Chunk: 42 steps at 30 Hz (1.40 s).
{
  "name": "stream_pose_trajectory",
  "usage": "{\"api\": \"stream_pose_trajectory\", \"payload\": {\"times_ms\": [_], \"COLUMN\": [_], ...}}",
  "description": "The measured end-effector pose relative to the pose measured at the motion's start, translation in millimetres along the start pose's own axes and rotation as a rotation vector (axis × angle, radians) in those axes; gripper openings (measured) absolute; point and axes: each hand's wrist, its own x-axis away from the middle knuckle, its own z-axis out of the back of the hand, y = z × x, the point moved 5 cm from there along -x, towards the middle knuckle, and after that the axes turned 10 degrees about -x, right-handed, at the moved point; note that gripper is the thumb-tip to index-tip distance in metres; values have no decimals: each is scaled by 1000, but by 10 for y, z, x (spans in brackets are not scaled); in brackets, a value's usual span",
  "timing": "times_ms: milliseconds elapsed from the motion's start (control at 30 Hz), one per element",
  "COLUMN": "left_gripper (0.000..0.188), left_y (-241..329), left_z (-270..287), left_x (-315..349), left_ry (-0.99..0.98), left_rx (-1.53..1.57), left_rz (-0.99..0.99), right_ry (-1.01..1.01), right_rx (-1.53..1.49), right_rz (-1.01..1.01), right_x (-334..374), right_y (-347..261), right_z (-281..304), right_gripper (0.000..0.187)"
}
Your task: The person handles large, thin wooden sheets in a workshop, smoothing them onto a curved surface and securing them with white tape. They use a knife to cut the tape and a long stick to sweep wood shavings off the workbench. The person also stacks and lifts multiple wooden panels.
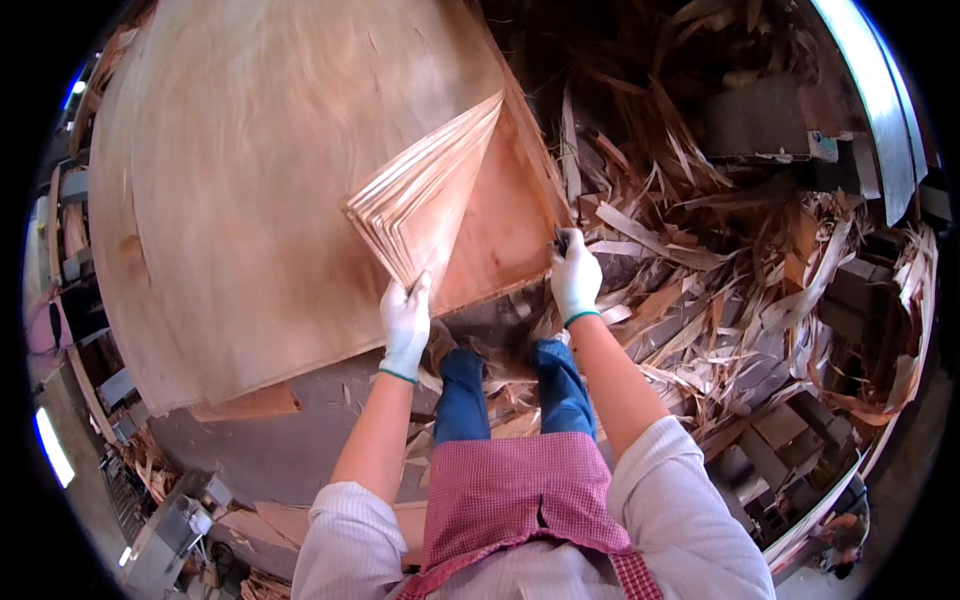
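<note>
A wide stack of pale wood veneer sheets (250,200) lies in front of me. At its near right corner, several sheets are folded back in a layered flap (435,205). My left hand (406,325), in a white glove with a green cuff, is closed on the lower tip of that flap. Beneath it, a reddish veneer surface (500,225) is exposed. My right hand (576,275), gloved alike, is closed around a small dark-handled tool (561,238) at the stack's right corner. The fingers mostly cover the tool, so its exact kind is hidden.
Torn veneer strips (690,290) are heaped right of the stack and around my feet. Dark blocks (760,120) and a metal panel edge (880,100) stand at the far right. A grey machine box (165,540) is at the lower left. Another person (845,530) shows at the lower right rim.
</note>
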Motion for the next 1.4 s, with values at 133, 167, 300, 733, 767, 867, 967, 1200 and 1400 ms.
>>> {"api": "stream_pose_trajectory", "payload": {"times_ms": [133,167,300,733,767,867,967,1200,1400], "left_gripper": [26,26,25,59,64,77,62,34,39], "left_y": [40,32,-58,-107,143,1410,1819,1478,1547], "left_z": [-26,-29,-4,461,573,773,909,1145,2273], "left_x": [-18,-21,-30,-255,-375,-551,-687,-798,-857], "left_ry": [15,2,13,-389,-379,-560,-513,-51,-119], "left_rx": [4,2,-29,35,260,245,-184,-924,-729], "left_rz": [4,40,31,234,380,588,198,5,14], "right_ry": [-35,-22,38,-158,-193,-275,-322,-467,-535], "right_rx": [98,71,11,-428,-411,-402,-430,-390,-711], "right_rz": [9,12,50,235,271,370,458,364,91], "right_x": [-54,-65,-61,504,620,920,1223,1506,1606], "right_y": [-1,4,-81,-1230,-1494,-2058,-2526,-2738,-1968], "right_z": [-43,-31,36,133,172,200,83,-134,291], "right_gripper": [23,21,23,14,16,22,26,42,55]}}
